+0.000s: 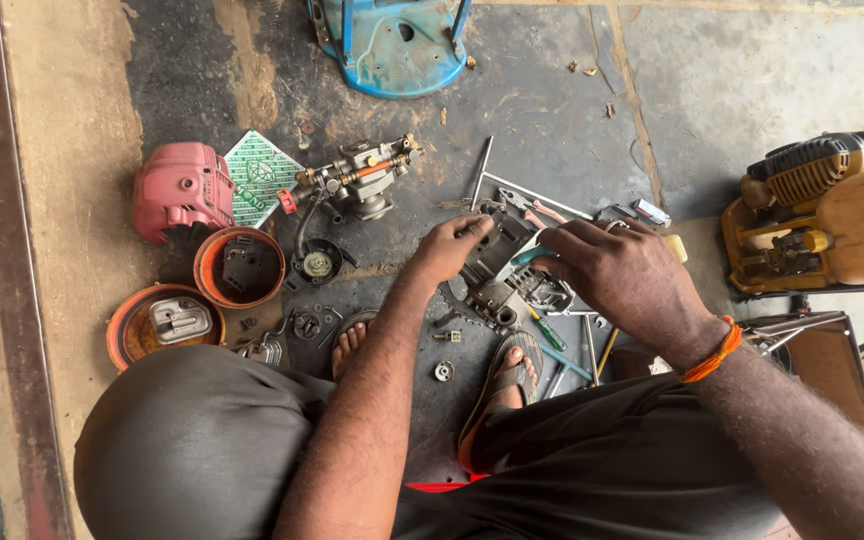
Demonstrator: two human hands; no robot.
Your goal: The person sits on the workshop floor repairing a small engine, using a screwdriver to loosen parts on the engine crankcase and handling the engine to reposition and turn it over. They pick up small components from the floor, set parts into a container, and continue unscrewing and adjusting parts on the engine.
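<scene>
The right hand (622,275) hides the tool's handle; the blue stool (392,45) is cut off above.

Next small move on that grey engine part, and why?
Probably turn the teal-handled tool a little further while bracing. The right hand grips it with the tip down on the grey engine part, and the left hand steadies the part's far edge.

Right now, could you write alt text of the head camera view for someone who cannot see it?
A seated person's left hand steadies a grey engine part on the floor while the right hand holds a teal-handled tool against it. Loose parts surround them: a red cover, orange bowls.
</scene>
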